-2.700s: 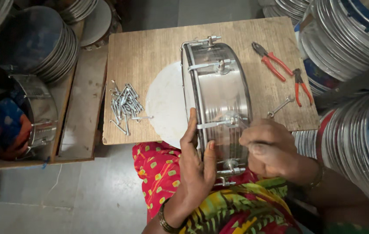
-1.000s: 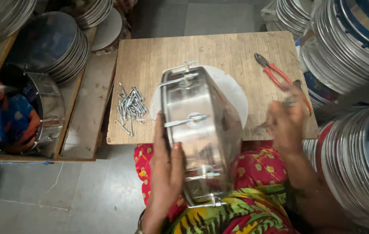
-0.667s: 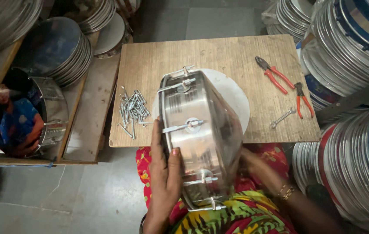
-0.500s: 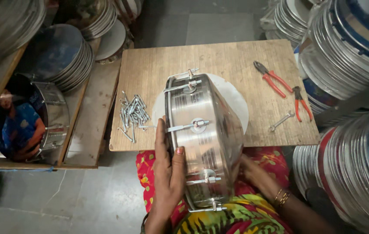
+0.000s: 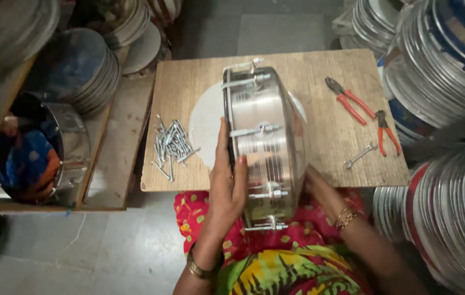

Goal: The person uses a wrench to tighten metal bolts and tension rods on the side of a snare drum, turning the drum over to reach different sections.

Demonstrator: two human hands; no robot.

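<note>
Steel drum shell held on edge between both hands at the near edge of the board.

The left hand point(image 5: 228, 186) is pressed flat against the drum shell point(image 5: 265, 147); the right hand point(image 5: 315, 183) is largely hidden behind it, so its grip cannot be determined. Bolts point(image 5: 171, 145) are piled near the wooden board's point(image 5: 320, 71) left edge; two pliers point(image 5: 348, 99) and a spanner point(image 5: 360, 155) are placed towards the right edge.

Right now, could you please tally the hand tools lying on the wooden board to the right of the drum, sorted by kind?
Red-handled pliers: 2, the larger pair and the smaller pair
Small metal wrench: 1
Total: 3 tools on the wooden board, right of the metal drum that the left hand steadies.
</note>
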